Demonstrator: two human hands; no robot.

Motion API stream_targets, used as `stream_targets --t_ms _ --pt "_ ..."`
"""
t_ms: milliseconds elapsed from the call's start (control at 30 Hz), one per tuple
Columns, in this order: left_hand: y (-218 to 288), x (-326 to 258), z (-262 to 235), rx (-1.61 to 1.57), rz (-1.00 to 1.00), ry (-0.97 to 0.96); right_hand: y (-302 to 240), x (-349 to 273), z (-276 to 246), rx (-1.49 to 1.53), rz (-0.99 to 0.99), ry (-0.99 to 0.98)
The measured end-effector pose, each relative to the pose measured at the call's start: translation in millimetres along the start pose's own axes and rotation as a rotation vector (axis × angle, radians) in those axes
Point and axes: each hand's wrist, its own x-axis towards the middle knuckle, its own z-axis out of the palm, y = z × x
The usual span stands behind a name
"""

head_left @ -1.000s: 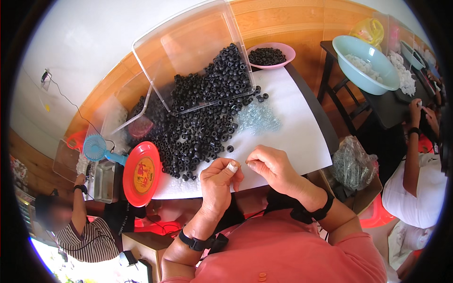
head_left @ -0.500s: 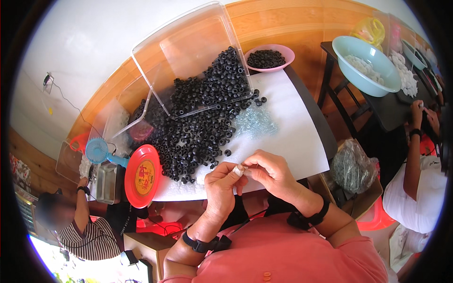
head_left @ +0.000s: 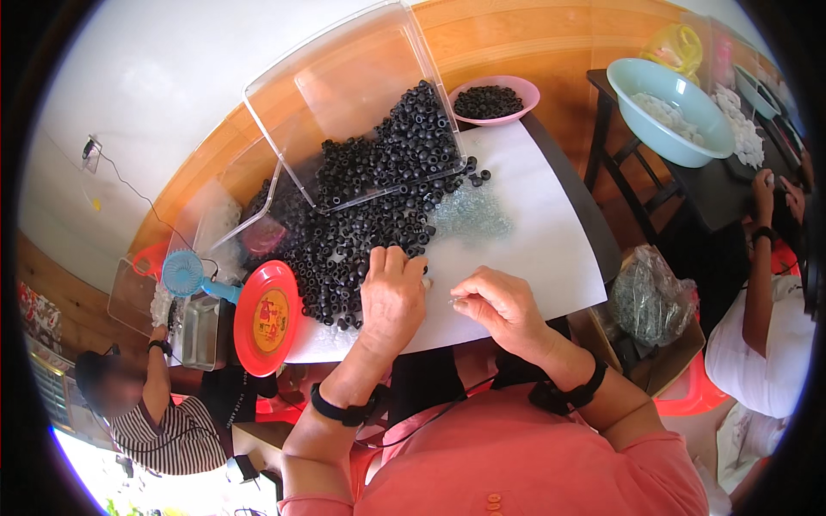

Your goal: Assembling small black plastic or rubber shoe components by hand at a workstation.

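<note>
My left hand (head_left: 393, 297) rests at the near edge of a pile of small black ring-shaped pieces (head_left: 353, 236), its fingers curled down into them. The fingertips are hidden, so what they grip cannot be told. A small white piece (head_left: 428, 282) shows beside this hand's thumb side. To the right, over the white table sheet (head_left: 551, 258), my right hand (head_left: 501, 310) pinches thumb and forefinger together on a tiny, clear-looking piece (head_left: 453, 300). A scatter of small clear, glassy pieces (head_left: 471, 212) lies beyond it on the sheet.
A clear plastic bin (head_left: 344, 95) lies tipped over the black pile. Near it are a pink bowl (head_left: 531, 93) of black pieces, a red plate (head_left: 291, 344) and a blue fan (head_left: 181, 273). Two people work at either side; a light-blue basin (head_left: 688, 150) stands at right.
My hands have parted from the small white piece they held together. The left has moved forward onto the black pile; the right has stayed close by, still pinching.
</note>
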Motion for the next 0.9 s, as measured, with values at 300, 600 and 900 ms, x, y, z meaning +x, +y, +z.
stream_targets --t_ms 300,600,900 --pt "14 -14 1 -0.040 0.087 0.022 1 -3 0 -0.053 0.002 -0.008" --pt "14 -37 1 -0.440 -0.087 0.033 0 1 2 -0.091 -0.081 -0.040" --pt "25 -52 -17 -1.183 -0.581 -0.166 -16 5 9 -0.266 -0.223 -0.091"
